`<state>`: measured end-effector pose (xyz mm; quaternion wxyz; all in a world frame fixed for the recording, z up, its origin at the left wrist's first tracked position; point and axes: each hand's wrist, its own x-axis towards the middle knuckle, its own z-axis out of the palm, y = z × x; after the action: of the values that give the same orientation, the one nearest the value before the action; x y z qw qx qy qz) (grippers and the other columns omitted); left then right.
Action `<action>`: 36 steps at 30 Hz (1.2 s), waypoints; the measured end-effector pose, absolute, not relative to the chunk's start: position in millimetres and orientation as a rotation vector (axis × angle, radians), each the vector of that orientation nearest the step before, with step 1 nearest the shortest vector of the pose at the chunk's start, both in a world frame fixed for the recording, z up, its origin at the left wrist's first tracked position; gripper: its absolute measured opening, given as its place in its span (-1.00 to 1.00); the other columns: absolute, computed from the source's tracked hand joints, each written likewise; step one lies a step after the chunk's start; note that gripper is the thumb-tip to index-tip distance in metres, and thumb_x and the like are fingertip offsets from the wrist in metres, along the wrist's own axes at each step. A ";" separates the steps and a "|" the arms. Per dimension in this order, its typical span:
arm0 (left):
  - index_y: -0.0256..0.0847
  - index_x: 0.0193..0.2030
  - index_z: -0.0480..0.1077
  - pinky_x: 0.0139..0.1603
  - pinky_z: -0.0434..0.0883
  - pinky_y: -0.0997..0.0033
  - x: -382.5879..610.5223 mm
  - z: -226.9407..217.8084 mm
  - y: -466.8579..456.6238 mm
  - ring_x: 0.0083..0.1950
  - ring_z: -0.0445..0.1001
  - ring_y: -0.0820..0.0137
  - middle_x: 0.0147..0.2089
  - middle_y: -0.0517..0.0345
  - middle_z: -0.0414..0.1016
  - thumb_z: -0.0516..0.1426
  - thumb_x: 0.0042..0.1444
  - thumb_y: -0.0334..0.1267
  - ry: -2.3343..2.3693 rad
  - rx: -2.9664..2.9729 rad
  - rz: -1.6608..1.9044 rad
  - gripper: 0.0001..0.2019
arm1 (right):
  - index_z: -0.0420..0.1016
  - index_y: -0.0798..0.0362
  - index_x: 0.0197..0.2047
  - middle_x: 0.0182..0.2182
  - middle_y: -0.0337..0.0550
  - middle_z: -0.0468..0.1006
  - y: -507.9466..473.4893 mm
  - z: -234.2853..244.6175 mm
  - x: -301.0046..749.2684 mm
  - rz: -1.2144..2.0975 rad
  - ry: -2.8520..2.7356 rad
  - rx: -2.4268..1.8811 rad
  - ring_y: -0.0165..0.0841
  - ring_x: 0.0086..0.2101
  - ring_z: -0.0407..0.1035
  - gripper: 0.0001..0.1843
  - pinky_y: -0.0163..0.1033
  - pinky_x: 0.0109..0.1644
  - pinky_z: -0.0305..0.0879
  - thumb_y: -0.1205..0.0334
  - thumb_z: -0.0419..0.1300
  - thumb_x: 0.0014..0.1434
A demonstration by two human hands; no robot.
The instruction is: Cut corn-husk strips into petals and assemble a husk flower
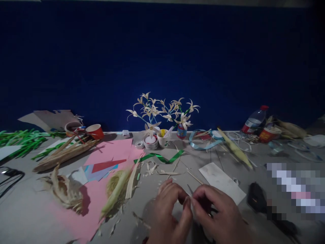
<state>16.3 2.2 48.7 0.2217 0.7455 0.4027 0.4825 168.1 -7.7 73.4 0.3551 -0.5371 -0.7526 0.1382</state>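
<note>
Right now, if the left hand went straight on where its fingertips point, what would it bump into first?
Probably the right hand. The left hand points across at it, so close that I can't tell whether they already touch.

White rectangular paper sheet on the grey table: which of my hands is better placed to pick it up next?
Probably your right hand: it's close beside the white paper sheet's near edge, while your left hand is farther away, off to the left.
</note>
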 end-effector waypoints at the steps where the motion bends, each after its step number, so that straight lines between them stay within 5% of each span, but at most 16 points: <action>1: -0.14 -0.37 0.22 0.21 0.25 0.08 17.0 48.3 1.9 -0.35 0.43 0.40 -0.43 0.26 0.33 0.01 0.13 -0.47 1.105 2.057 1.339 -0.86 | 0.35 -0.01 -0.46 -0.58 -0.32 0.45 -7.8 73.0 168.1 0.349 -1.948 -1.380 -0.42 -0.55 0.39 -0.84 -0.37 -0.47 0.30 0.34 0.09 0.15; 14: -0.13 -0.35 0.26 -0.19 0.41 0.34 -6.6 46.4 2.0 -0.33 0.43 0.34 -0.39 0.19 0.37 0.00 0.16 -0.39 1.279 1.928 1.409 -0.89 | 0.31 -0.05 -0.49 -0.60 -0.33 0.44 -9.0 76.4 176.7 0.264 -1.879 -1.414 -0.41 -0.56 0.37 -0.83 -0.36 -0.48 0.30 0.36 0.09 0.10; 17: -0.13 -0.21 0.30 -0.02 0.39 0.20 1.3 57.1 1.6 -0.22 0.47 0.28 -0.29 0.14 0.46 0.06 0.11 -0.40 1.172 2.077 1.358 -0.88 | 0.31 -0.04 -0.48 -0.59 -0.33 0.42 -8.7 77.4 175.6 0.237 -1.947 -1.384 -0.41 -0.55 0.38 -0.83 -0.35 -0.46 0.29 0.37 0.09 0.11; 20: -0.13 -0.30 0.30 0.19 0.25 0.06 11.5 63.3 2.9 -0.28 0.47 0.36 -0.36 0.23 0.45 0.06 0.06 -0.50 1.119 2.184 1.302 -0.83 | 0.32 -0.02 -0.47 -0.58 -0.32 0.43 -9.3 76.9 174.0 0.217 -1.997 -1.374 -0.40 -0.54 0.39 -0.84 -0.33 -0.44 0.28 0.37 0.10 0.13; 36: -0.12 -0.20 0.31 0.25 0.13 0.01 11.9 70.5 4.8 -0.21 0.49 0.35 -0.29 0.24 0.50 0.13 0.05 -0.51 1.096 2.316 1.310 -0.78 | 0.31 -0.03 -0.47 -0.59 -0.34 0.42 -9.9 73.0 177.1 0.231 -1.952 -1.359 -0.42 -0.55 0.38 -0.83 -0.35 -0.44 0.28 0.39 0.10 0.11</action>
<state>11.9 4.8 70.5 0.1316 0.7978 0.3775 0.4513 177.1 -9.9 73.0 0.3674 -0.5290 -0.7597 0.0898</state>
